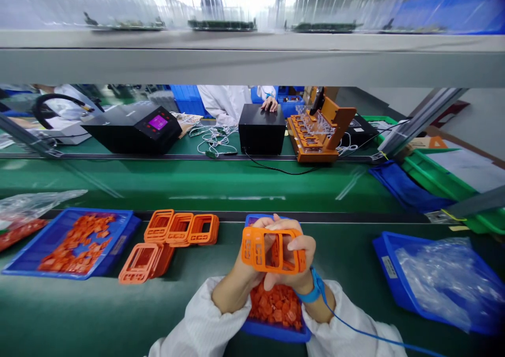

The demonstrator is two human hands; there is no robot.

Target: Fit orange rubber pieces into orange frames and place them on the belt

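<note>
I hold a few overlapping orange plastic frames [259, 249] upright between both hands, above a blue tray. My left hand [249, 274] is closed around their left part, with its fingers mostly hidden behind them. On the other side, my right hand [307, 247] grips the right part, fingertips over the edge and thumb below; a blue wrist strap [313, 291] with a cord circles that wrist. Small orange pieces [276, 307] fill the blue tray [276, 334] beneath. To the left, several stacks of similar orange frames [203, 237] lie on the green table.
A blue tray [126, 229] with flat orange pieces stands left; another with clear plastic bags [442, 283] stands right. Across the green belt [221, 180] are black boxes [261, 130], an orange fixture [315, 146], white cables and a co-worker's hand [270, 104]. A shelf crosses overhead.
</note>
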